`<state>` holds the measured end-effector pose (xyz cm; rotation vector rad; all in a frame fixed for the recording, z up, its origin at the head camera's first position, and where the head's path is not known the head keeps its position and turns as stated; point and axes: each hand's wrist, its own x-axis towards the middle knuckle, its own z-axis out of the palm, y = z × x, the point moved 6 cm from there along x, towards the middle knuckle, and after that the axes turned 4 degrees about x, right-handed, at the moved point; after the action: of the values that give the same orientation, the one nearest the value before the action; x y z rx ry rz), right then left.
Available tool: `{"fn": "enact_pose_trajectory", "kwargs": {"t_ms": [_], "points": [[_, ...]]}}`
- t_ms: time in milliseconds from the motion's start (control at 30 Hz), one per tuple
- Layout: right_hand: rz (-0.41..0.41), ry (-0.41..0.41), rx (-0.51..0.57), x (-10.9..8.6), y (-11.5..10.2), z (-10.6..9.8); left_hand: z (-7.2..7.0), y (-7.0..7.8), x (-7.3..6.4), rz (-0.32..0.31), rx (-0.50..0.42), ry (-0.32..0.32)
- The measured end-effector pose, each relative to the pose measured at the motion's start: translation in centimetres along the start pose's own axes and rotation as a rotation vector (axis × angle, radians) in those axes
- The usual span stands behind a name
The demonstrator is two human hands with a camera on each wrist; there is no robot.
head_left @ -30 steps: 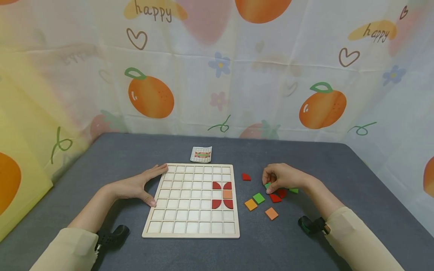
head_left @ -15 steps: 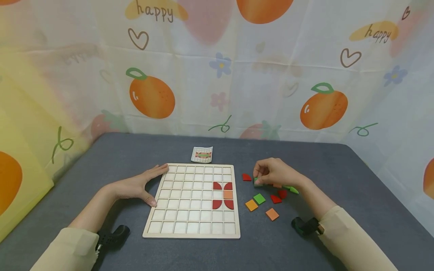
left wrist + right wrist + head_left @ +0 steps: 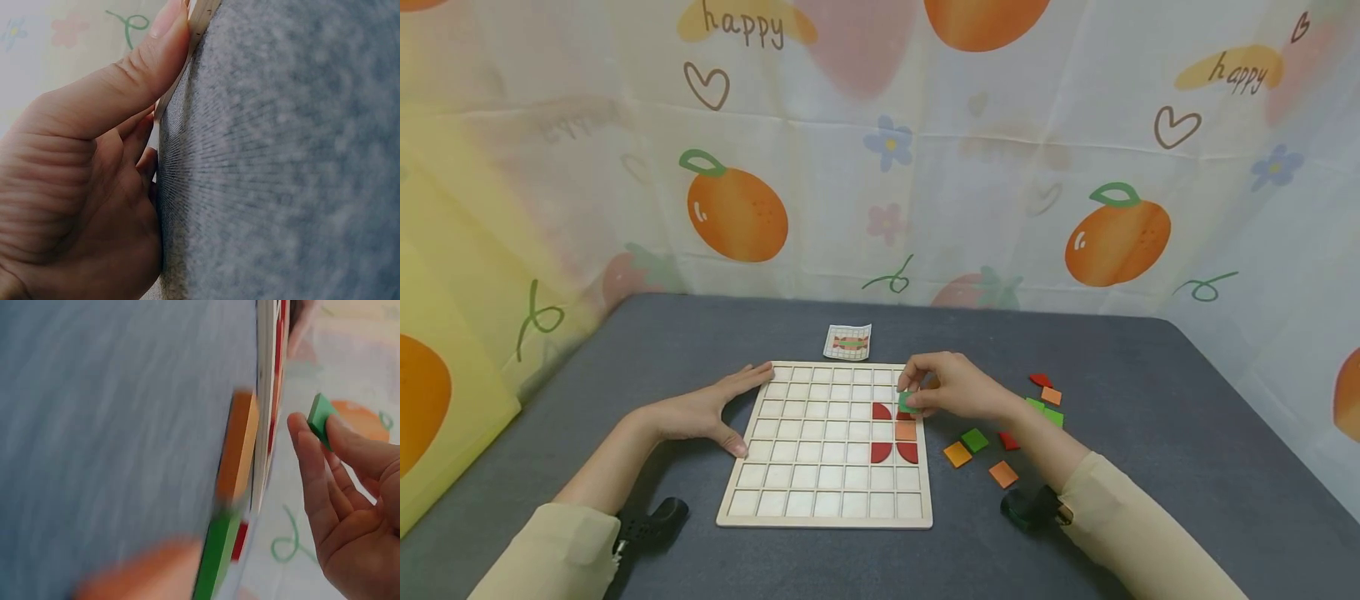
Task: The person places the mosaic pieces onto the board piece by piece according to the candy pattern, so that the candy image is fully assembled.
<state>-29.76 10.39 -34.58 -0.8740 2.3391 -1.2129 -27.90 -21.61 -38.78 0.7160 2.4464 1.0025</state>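
My right hand [image 3: 962,387] pinches a small green square tile [image 3: 906,402] between thumb and fingers, over the right side of the wooden grid board [image 3: 797,481]. In the right wrist view the green tile [image 3: 320,419] stands tilted on edge at the fingertips. Red quarter-circle tiles [image 3: 881,452] lie in several cells there, around an orange square tile [image 3: 906,431]; the upper right one is partly covered by my hand. My left hand [image 3: 703,408] rests at the board's left edge with fingers spread; in the left wrist view its thumb [image 3: 125,87] touches the rim.
Right of the board lie loose tiles: a yellow-orange square [image 3: 957,454], a green square [image 3: 975,440], an orange square [image 3: 1003,474] and more red [image 3: 1041,380], orange [image 3: 1052,396] and green pieces [image 3: 1054,417]. A printed pattern card [image 3: 847,342] lies behind the board.
My right hand has moved left from among the loose tiles to over the board, carrying the green tile. My left hand stays at the board's edge.
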Motion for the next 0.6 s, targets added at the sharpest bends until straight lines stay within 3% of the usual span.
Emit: {"fn": "enact_pose_trajectory", "kwargs": {"t_ms": [600], "points": [[-0.029,-0.03,-0.155,2.0,-1.6,3.2,0.0,0.1,-0.1,-0.001,0.011,-0.013]]}}
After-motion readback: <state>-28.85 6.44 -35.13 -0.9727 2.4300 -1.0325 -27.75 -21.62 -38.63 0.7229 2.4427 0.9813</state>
